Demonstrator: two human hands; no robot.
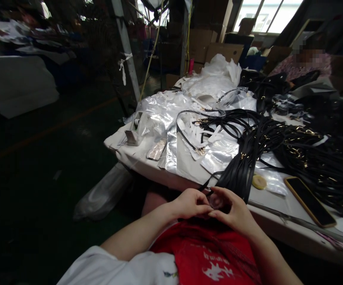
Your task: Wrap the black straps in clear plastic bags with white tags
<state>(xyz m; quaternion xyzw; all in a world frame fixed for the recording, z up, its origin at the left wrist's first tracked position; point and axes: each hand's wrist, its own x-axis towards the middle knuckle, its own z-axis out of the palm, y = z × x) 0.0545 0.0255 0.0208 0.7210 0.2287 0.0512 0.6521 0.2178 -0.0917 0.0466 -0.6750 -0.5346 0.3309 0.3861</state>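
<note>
My left hand [190,202] and my right hand [233,209] meet at the near edge of the white table [147,164], above my lap. Both have fingers curled and pinched together around a small item between them, too small to name; thin black strap ends run out from the fingers. A thick bundle of black straps [242,166] with gold clasps hangs off the table edge just beyond my hands and fans out to the right.
Clear plastic bags [171,114] cover the table's middle. A tape dispenser [134,132] sits at the left corner, a tape roll [259,181] and a phone [309,201] to the right. Another person [304,59] sits at the far side. Cardboard boxes [218,49] stand behind.
</note>
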